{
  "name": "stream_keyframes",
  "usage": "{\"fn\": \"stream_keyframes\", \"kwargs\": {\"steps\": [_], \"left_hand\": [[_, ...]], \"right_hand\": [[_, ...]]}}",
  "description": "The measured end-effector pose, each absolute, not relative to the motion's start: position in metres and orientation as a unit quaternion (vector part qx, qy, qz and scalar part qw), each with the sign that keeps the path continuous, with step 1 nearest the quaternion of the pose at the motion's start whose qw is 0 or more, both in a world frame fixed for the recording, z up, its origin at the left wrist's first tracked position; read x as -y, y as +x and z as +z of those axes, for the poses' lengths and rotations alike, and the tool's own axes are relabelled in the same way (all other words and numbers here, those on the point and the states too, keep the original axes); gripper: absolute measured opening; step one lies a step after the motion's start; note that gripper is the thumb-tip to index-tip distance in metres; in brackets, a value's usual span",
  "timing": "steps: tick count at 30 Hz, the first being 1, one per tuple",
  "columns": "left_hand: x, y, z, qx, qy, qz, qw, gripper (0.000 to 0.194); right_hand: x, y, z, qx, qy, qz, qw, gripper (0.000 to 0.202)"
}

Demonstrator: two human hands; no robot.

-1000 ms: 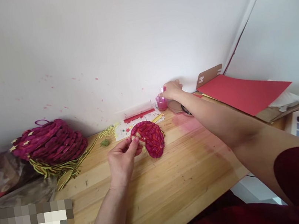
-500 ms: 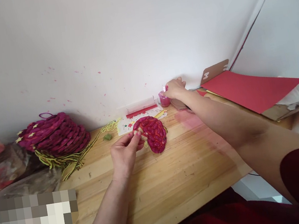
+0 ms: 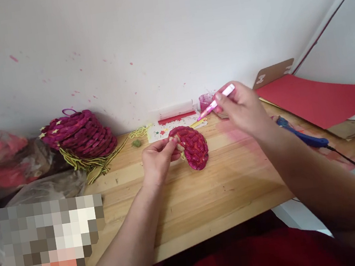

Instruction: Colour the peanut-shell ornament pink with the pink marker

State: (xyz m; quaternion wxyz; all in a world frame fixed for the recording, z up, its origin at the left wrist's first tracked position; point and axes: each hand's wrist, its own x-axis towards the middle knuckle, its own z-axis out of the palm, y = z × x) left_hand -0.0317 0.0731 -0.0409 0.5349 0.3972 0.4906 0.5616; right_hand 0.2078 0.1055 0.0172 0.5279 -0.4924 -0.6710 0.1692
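Pinched at its pale left edge, a magenta braided, curved piece (image 3: 193,148) is in my left hand (image 3: 158,159), just above the wooden table. My right hand (image 3: 243,107) holds a white-handled paintbrush (image 3: 221,99), its magenta-wet tip pointing down and left, above and apart from the braided piece. Behind the brush, against the wall, stands a small clear cup (image 3: 206,101) stained with magenta paint; my right hand is near it. A white sheet with small coloured stars (image 3: 161,132) lies behind the piece.
At the left sits a stack of magenta braided pieces (image 3: 84,135) with yellow-green yarn, beside plastic bags (image 3: 3,154). Red paper (image 3: 322,98) lies at the right over cardboard. A blue corded tool (image 3: 308,136) rests near my right forearm. A green yarn ball (image 3: 136,143) lies behind my left hand.
My right hand has come back from the cup toward me, bringing the paintbrush out with it. My left hand still holds the braided piece. The view has shifted, showing the blue tool.
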Motion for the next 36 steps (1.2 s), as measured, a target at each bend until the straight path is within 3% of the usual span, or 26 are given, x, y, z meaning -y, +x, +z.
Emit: {"fn": "stream_keyframes", "kwargs": {"steps": [6, 14, 36], "left_hand": [[-0.070, -0.032, -0.040, -0.487, 0.436, 0.550, 0.519, 0.051], [-0.068, -0.030, -0.040, -0.487, 0.468, 0.553, 0.488, 0.047], [-0.067, -0.029, -0.042, -0.478, 0.500, 0.556, 0.461, 0.044]], "right_hand": [[-0.053, 0.164, -0.011, 0.713, -0.415, 0.133, 0.550, 0.020], [-0.055, 0.165, -0.022, 0.738, -0.386, 0.086, 0.546, 0.009], [-0.051, 0.164, -0.027, 0.764, -0.350, 0.048, 0.540, 0.003]]}}
